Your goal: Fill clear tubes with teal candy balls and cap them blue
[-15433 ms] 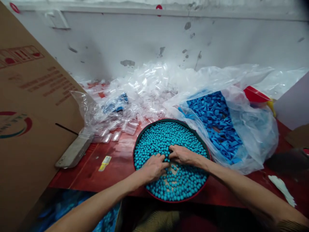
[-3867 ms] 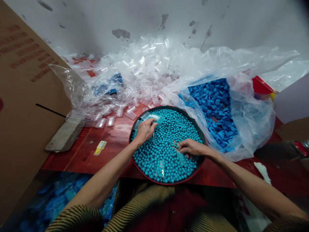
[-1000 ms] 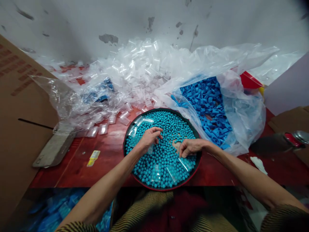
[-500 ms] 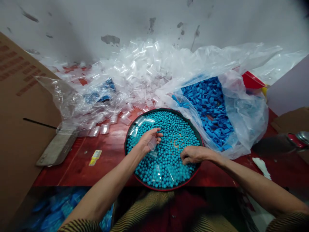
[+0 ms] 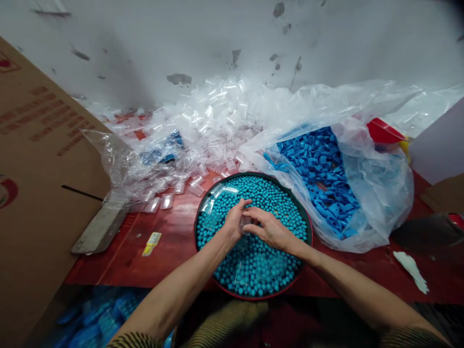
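In my left hand point(image 5: 235, 221) is a small clear plastic container point(image 5: 245, 224), gripped over the middle of a round tray point(image 5: 309, 232). My right hand point(image 5: 271, 231) has come against the container from the right, its thumb and fingers curled around the near end. Whatever is between those right fingers is hidden. Many turquoise balls point(image 5: 253, 278) fill the tray below both hands. Some more clear plastic pieces point(image 5: 222, 189) lie on the balls near the rim.
Behind the tray spreads a heap of clear plastic containers point(image 5: 217, 113). An opened plastic bag point(image 5: 384, 193) to the right holds blue plastic parts point(image 5: 315, 169). A cardboard box point(image 5: 43, 193) stands at left, beside a grey slab point(image 5: 97, 232) on the red table point(image 5: 174, 256).
My right hand has left the balls at the tray's right side and moved left and up to the container in my left hand. The view has shifted slightly.
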Demonstrator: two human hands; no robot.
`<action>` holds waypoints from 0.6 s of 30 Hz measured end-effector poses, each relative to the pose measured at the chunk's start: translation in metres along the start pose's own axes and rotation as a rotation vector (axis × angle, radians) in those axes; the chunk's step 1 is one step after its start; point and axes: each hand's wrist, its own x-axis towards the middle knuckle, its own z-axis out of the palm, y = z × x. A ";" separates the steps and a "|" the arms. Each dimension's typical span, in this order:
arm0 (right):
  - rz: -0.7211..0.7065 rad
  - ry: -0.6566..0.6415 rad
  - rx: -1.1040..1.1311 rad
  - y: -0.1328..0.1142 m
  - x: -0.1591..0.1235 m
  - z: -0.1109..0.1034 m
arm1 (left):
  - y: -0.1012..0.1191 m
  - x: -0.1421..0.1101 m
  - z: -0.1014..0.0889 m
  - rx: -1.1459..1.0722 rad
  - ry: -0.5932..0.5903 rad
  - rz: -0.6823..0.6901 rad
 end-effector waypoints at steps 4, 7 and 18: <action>0.173 0.019 0.264 0.002 0.001 0.005 | -0.001 -0.003 0.006 -0.007 0.069 0.114; 0.377 0.132 0.582 -0.001 0.003 0.006 | -0.003 -0.006 0.010 0.120 0.127 0.458; 0.322 0.019 0.379 0.004 -0.004 -0.003 | -0.017 -0.015 0.012 0.488 0.026 0.850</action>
